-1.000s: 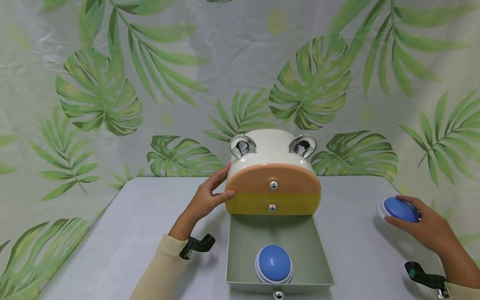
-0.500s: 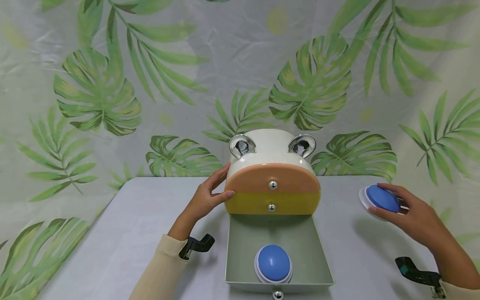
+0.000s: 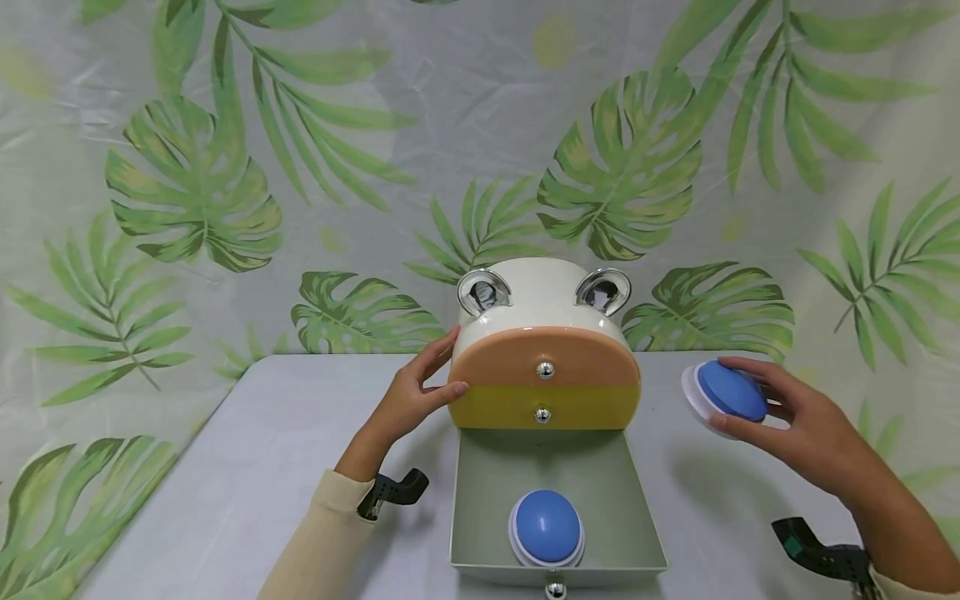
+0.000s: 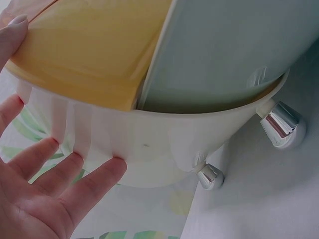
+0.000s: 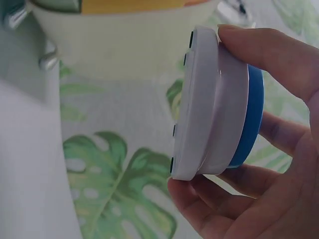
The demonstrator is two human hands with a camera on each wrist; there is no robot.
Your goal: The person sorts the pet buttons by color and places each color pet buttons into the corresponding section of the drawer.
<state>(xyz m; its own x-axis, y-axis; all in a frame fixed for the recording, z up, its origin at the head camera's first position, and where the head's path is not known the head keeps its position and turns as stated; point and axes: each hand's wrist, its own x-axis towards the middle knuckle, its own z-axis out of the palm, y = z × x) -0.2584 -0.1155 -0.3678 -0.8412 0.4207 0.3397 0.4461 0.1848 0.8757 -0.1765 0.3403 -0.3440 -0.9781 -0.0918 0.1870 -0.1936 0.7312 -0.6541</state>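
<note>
My right hand (image 3: pixel 810 425) grips a round push button (image 3: pixel 731 390) with a blue dome and white base, by its rim, raised over the table. In the right wrist view the button (image 5: pixel 214 104) is edge-on between thumb and fingers. My left hand (image 3: pixel 405 396) rests on the side of a white frog-shaped drawer cabinet (image 3: pixel 546 292). Its thumb touches the front edge, and in the left wrist view the extended fingers (image 4: pixel 94 191) touch the white wall. The green bottom drawer (image 3: pixel 547 462) is pulled out, with a second blue push button (image 3: pixel 549 527) lying in it.
Above the green drawer, the orange drawer (image 3: pixel 495 358) and yellow drawer (image 3: pixel 487 408) are closed, each with a silver knob. The cabinet stands on a white-covered table (image 3: pixel 262 483). A leaf-patterned curtain (image 3: pixel 480 133) hangs behind it.
My right hand has carried the push button left and slightly up, from the table's right side towards the cabinet. The left hand stays on the cabinet, and the drawer has not moved.
</note>
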